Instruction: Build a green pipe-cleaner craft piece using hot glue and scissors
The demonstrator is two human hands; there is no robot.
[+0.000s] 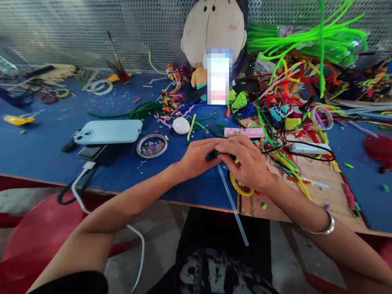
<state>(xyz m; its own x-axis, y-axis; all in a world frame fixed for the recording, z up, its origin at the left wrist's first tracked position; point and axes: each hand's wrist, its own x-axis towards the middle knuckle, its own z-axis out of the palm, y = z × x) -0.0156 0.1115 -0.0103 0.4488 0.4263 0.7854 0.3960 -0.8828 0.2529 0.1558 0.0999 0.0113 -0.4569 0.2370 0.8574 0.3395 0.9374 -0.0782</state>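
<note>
My left hand [199,158] and my right hand [246,159] meet above the table's front edge, fingers closed together. Between them shows a sliver of something small and dark green; the fingers cover most of it, so its kind is unclear. A translucent glue stick [233,206] slants out from below my hands and past the table edge; whether a hand touches it cannot be seen. Under my right hand lies a yellow ring-shaped handle [243,190], partly covered. Just beyond my fingers is a pink patterned strip [244,132], with a white egg-shaped object [181,125] to its left.
On the blue table [116,163] at left lie a light-blue phone [108,131] and a round dish [152,146] of beads. A plush doll [199,32] sits behind a blurred bright screen [219,77]. Bright green pipe cleaners [306,43] and colourful scraps crowd the right.
</note>
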